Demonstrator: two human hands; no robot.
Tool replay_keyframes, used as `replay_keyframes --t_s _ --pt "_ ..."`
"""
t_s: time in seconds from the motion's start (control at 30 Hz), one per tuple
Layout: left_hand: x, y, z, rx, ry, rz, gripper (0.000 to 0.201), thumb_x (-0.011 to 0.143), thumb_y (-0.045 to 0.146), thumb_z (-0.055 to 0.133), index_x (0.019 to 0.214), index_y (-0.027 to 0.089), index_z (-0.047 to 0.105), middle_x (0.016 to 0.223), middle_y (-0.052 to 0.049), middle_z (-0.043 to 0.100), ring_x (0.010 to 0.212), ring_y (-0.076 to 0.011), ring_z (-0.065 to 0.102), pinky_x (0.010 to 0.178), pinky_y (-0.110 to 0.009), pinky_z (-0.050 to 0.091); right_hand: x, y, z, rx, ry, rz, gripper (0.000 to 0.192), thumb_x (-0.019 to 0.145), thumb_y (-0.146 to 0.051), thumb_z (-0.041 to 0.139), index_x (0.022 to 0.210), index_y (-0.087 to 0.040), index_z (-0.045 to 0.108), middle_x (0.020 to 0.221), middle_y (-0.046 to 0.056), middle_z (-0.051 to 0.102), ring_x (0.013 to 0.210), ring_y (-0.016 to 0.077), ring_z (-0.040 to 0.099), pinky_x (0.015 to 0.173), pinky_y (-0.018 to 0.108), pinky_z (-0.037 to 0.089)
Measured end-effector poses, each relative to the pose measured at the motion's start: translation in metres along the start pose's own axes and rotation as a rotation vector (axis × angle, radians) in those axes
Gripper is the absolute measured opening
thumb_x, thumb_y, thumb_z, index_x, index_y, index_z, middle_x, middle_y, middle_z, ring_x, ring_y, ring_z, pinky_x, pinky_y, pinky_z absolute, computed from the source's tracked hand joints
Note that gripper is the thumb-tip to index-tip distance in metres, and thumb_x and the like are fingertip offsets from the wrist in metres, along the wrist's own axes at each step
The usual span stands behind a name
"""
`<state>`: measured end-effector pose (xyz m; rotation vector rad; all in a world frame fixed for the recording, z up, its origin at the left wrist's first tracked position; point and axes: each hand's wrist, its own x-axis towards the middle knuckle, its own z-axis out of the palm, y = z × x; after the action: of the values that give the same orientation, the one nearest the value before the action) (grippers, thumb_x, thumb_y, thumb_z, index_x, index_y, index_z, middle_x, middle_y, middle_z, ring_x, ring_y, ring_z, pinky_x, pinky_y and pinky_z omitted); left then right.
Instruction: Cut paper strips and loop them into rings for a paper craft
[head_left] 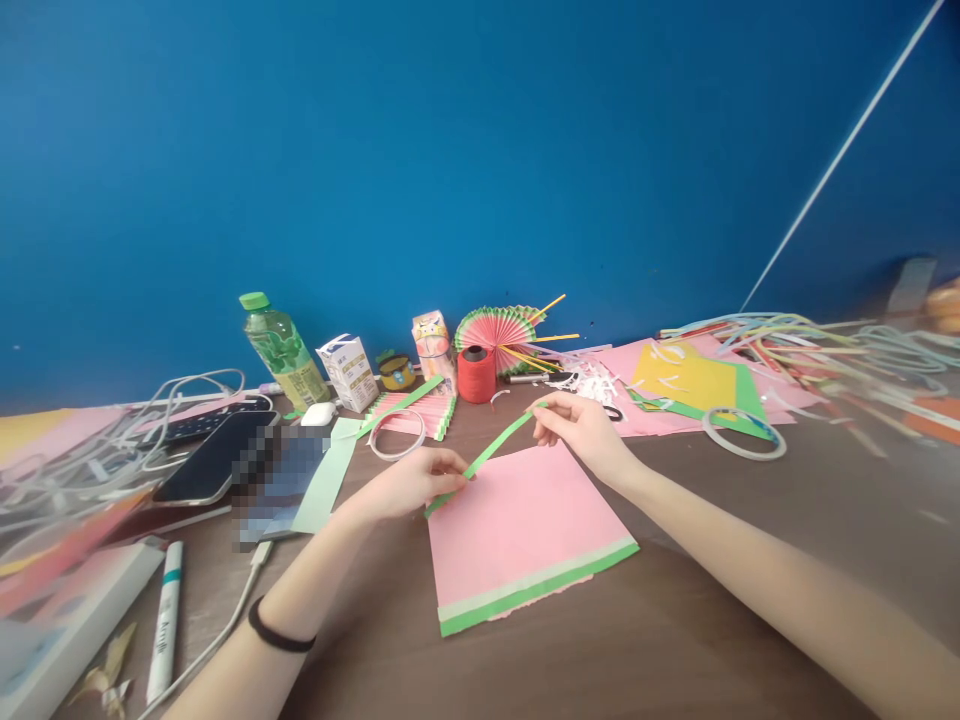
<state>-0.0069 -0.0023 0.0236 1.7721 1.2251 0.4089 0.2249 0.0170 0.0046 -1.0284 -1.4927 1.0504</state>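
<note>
The green paper strip [491, 450] hangs taut over the far-left edge of the pink sheet [517, 525] on the brown table [750, 520], pinched at its near end by the left hand [412, 485] and at its far end by the right hand [577, 425] — fingers of both closed narrowly on it. Done well, the strip stays stretched and lined up with the sheet's edge before it goes down. It is thin, flat, bright green — like the band along the sheet's near edge.
</note>
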Motion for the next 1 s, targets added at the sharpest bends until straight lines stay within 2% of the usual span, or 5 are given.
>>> replay_keyframes --t_s 0.33,0.53,0.73,0.9,1.0 --pt "0.004 -0.009 -0.01 -0.129 -0.056 -0.139 0.023 0.06 0.033 0.062 0.074 0.014 0.06 0.067 -0.001 0.059 0.061 -0.0114 0.054 0.058 -0.023 0.044 0.004 0.003 -0.007 0.028 0.064 -0.007 0.022 0.073 -0.036 0.057 0.077 -0.015 0.058 0.056 -0.001 0.057 0.049 0.0096 0.054 0.05 0.023 0.044" --pt "0.007 -0.017 -0.014 -0.135 -0.002 -0.159 0.023 0.059 0.033 0.062 0.071 0.014 0.057 0.063 -0.001 0.06 0.059 -0.0125 0.056 0.06 -0.026 0.046 0.004 0.002 -0.009 -0.054 0.099 0.009 0.027 0.07 -0.041 0.058 0.065 -0.015 0.058 0.054 0.0 0.057 0.048 0.0104 0.053 0.049 0.023 0.044" --pt "0.006 -0.015 -0.013 -0.089 0.114 -0.159 0.018 0.061 0.033 0.059 0.063 0.015 0.054 0.056 0.0 0.058 0.053 -0.0111 0.054 0.056 -0.024 0.046 0.006 0.009 -0.015 -0.355 0.085 -0.032 0.031 0.075 -0.04 0.051 0.055 -0.016 0.053 0.053 0.001 0.058 0.051 0.0126 0.055 0.055 0.024 0.043" --pt "0.006 -0.014 -0.017 0.066 0.112 -0.127 0.017 0.061 0.034 0.056 0.061 0.017 0.055 0.059 0.002 0.057 0.057 -0.0104 0.051 0.053 -0.02 0.043 0.008 0.018 -0.018 -0.722 0.116 -0.114 0.032 0.076 -0.039 0.048 0.051 -0.018 0.048 0.05 0.0 0.055 0.049 0.0132 0.049 0.053 0.024 0.035" --pt "0.007 -0.015 -0.021 0.168 0.105 -0.122 0.016 0.061 0.033 0.054 0.063 0.017 0.057 0.062 0.002 0.058 0.06 -0.0115 0.051 0.055 -0.021 0.041 0.01 0.024 -0.018 -0.823 0.11 -0.102 0.032 0.075 -0.04 0.048 0.052 -0.018 0.049 0.05 0.001 0.054 0.049 0.0134 0.047 0.051 0.024 0.032"
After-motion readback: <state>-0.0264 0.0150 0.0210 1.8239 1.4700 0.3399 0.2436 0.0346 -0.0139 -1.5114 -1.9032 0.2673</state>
